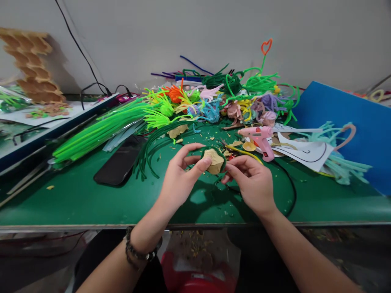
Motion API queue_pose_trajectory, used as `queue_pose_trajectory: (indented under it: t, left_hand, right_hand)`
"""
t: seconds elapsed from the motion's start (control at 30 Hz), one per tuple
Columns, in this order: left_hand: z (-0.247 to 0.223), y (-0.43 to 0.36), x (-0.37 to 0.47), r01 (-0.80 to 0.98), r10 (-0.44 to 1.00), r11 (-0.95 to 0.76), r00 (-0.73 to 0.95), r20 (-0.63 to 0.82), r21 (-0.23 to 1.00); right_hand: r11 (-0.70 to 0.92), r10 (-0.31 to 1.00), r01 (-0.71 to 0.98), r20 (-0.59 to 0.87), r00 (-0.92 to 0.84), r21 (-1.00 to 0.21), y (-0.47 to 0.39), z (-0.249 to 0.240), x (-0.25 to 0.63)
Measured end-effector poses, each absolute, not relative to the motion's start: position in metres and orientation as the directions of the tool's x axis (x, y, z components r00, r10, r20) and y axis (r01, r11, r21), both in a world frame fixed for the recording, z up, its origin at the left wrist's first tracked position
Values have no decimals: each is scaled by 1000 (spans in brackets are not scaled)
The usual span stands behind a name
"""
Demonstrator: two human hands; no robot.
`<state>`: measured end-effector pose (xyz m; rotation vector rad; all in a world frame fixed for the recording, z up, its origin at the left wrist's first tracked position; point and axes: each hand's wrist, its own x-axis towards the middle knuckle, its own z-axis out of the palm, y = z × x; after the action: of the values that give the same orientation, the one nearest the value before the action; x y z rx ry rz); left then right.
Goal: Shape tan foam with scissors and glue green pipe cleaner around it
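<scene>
Above the green table (91, 207), my left hand (186, 171) grips a tan, rough-edged flat piece (215, 161), its thumb pressed on the face. A dark green pipe cleaner (224, 160) runs around the piece's edge. At the right side of that edge, my right hand (251, 179) pinches the dark green pipe cleaner between thumb and fingers. Right behind the hands lies a pink hot glue gun (262, 140), its nozzle pointing left. A loose bunch of dark green pipe cleaners (149, 150) curves on the table left of my left hand.
A black phone (117, 165) lies at the left beside a bag of bright green pipe cleaners (100, 126). Coloured pipe cleaners (214, 103) pile up along the wall. A blue board (342, 126) leans at the right, near a white paper cutout (314, 154). The glue gun's black cord (295, 189) loops rightward.
</scene>
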<state>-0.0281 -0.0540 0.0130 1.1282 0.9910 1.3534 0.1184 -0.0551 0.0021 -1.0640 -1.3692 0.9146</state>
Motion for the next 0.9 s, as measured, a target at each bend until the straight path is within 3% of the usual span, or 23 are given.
queue_pose_trajectory:
  t: [0.27, 0.37, 0.43, 0.5, 0.6, 0.8, 0.9]
  left_hand:
    - [16, -54, -27, -334, 998, -64, -40, 54, 940]
    - [12, -52, -28, -328, 997, -70, -66, 50, 942]
    - [9, -50, -27, -321, 995, -77, -86, 52, 944]
    - [6, -50, -26, -316, 994, -83, -99, 54, 945]
    - [5, -50, -25, -310, 990, -96, -124, 59, 946]
    - [7, -52, -22, -314, 987, -99, -149, 54, 944]
    - [7, -52, -20, -315, 989, -72, -144, 27, 946]
  right_hand:
    - [115, 992, -55, 117, -38, -992, -49, -3, 120]
    - [165, 985, -8, 165, -51, -986, -51, -5, 119]
    - [286, 958, 134, 288, -2, -949, -53, -5, 118]
    - [433, 882, 343, 471, 30, -833, -56, -7, 117]
    - [568, 758, 563, 648, -73, -601, -59, -11, 115]
    - [617, 581, 749, 782, -227, -241, -59, -17, 114]
    - [587, 549, 797, 793, -266, -139, -57, -15, 116]
